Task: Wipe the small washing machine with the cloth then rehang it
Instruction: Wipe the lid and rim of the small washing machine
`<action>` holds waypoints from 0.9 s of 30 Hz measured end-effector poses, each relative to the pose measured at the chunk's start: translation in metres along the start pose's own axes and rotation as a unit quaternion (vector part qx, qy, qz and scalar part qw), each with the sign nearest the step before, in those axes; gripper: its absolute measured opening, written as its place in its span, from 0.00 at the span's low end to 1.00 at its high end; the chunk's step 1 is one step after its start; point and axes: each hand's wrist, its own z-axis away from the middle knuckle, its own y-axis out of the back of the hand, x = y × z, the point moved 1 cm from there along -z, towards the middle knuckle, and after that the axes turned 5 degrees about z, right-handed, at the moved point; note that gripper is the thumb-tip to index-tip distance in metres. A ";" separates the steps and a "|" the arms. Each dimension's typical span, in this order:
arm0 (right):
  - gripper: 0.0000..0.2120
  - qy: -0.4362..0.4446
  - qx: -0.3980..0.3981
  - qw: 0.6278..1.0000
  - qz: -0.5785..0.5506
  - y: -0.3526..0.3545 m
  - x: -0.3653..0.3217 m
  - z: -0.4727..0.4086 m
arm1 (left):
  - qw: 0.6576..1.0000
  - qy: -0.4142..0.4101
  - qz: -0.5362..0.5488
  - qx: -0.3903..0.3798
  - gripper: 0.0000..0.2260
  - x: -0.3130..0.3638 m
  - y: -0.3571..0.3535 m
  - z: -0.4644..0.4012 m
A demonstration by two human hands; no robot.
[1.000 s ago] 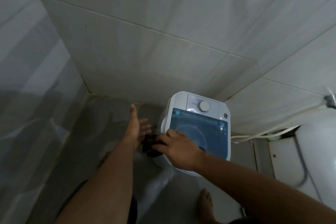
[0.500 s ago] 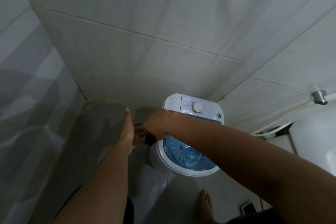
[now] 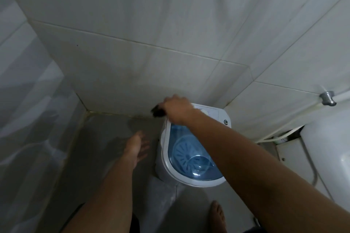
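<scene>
Tiled corner, washing machine beside toilet; right-hand fingers around cloth.

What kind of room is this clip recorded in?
Most likely a small home bathroom or wash area: tiled walls meet a bare grey floor, a small washing machine stands in the corner, and a metal water fitting with a hose is on the wall.

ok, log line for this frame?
right hand: holds cloth at washing machine back-left corner | left hand: open, empty | phase: wiping
</scene>
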 end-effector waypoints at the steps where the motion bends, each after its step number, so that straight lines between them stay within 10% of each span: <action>1: 0.24 -0.064 0.025 0.997 -0.029 -0.005 0.021 0.000 | 1.000 0.004 -0.015 -0.008 0.21 -0.002 -0.001 -0.001; 5: 0.27 -0.175 0.117 0.973 -0.097 -0.048 0.043 0.032 | 0.999 0.013 -0.027 -0.035 0.18 -0.004 -0.008 0.001; 11: 0.26 0.155 0.100 0.964 -0.193 -0.067 0.012 0.068 | 1.000 0.018 0.005 -0.016 0.16 -0.004 -0.017 0.002; 18: 0.25 -0.187 0.148 0.962 -0.131 -0.046 0.058 0.010 | 0.996 0.044 -0.061 -0.055 0.15 -0.014 -0.027 0.016; 27: 0.27 0.201 0.104 0.966 -0.122 -0.069 0.009 0.042 | 0.996 0.056 -0.055 -0.029 0.16 -0.016 -0.022 0.006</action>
